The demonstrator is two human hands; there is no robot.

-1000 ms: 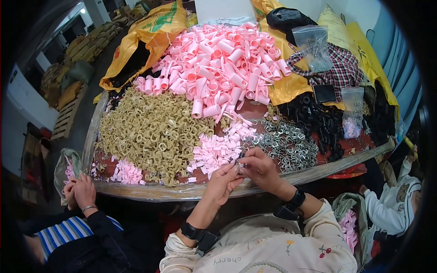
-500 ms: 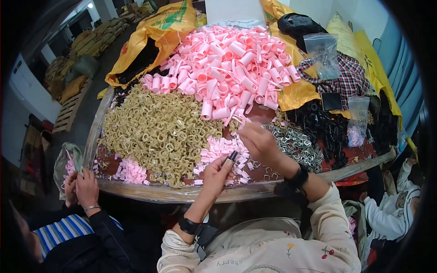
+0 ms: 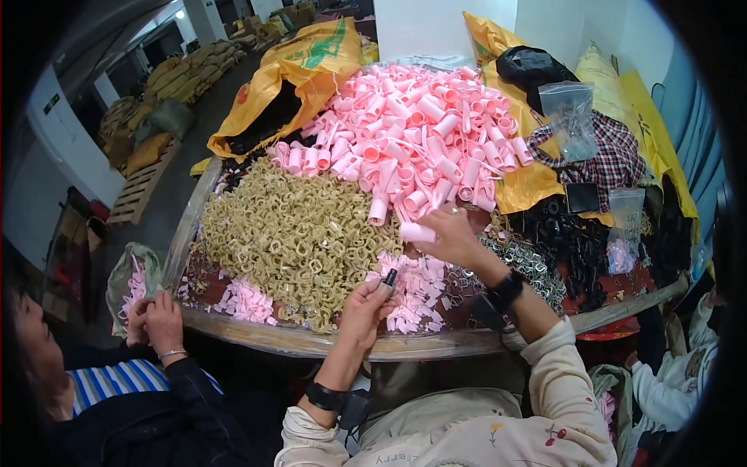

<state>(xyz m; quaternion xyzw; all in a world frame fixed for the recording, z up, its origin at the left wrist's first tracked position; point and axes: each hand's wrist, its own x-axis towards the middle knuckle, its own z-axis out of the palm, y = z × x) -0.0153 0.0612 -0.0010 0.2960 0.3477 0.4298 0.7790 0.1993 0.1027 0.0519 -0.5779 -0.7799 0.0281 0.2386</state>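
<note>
Between the thumb and fingers of my left hand (image 3: 364, 311) is a small black plastic piece (image 3: 390, 276), its tip pointing up and away from me. My right hand (image 3: 454, 237) is closed round a pink plastic tube (image 3: 416, 233), held sideways just in front of the big heap of pink tubes with straps (image 3: 436, 124). Below both hands lies a pile of small flat pink pieces (image 3: 420, 292). Left of my hands spreads a mound of khaki plastic rings (image 3: 288, 241). Silver metal clips (image 3: 537, 268) are scattered beside my right wrist.
Black plastic parts (image 3: 572, 249) lie to the right, near a clear zip bag (image 3: 625, 222) and a dark phone-like slab (image 3: 582, 198). Yellow woven sacks (image 3: 284, 74) flank the heap. The table's wooden rim (image 3: 451, 346) runs before me. A co-worker's hands (image 3: 159, 321) are at the left.
My right hand now shows a pink tube in its grip, where before its fingers were pinched together above the small pink pieces. My left hand keeps the black piece. The whole view has shifted slightly.
</note>
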